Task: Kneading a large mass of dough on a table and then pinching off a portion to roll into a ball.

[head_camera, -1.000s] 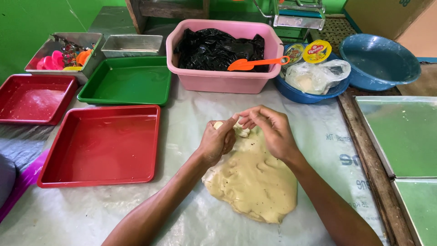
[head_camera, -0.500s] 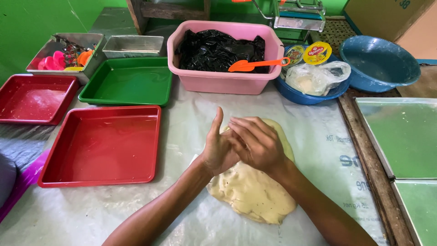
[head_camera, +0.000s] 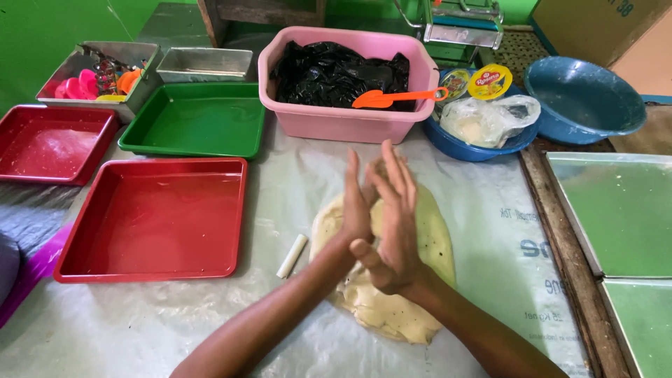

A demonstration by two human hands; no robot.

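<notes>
1. The flattened pale dough [head_camera: 392, 308] lies on the plastic-covered table [head_camera: 490, 231], directly beneath both hands.
2. The left hand [head_camera: 358, 203] and right hand [head_camera: 393, 224] press palm to palm above it, fingers straight toward 12 o'clock, holding nothing visible.
3. A small rolled dough stick [head_camera: 292, 255] lies at 9 o'clock of the hands, with the red tray [head_camera: 150, 217] beyond it.

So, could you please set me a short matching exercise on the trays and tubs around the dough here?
Things:
1. pink tub
2. small dough roll
3. blue bowl
4. green tray

Places or states:
A. empty, at the far right of the table
B. lies between the near red tray and the flat dough
C. holds black plastic, with an orange scoop across its rim
D. empty, just left of the pink tub

Pairs: 1-C, 2-B, 3-A, 4-D
</notes>
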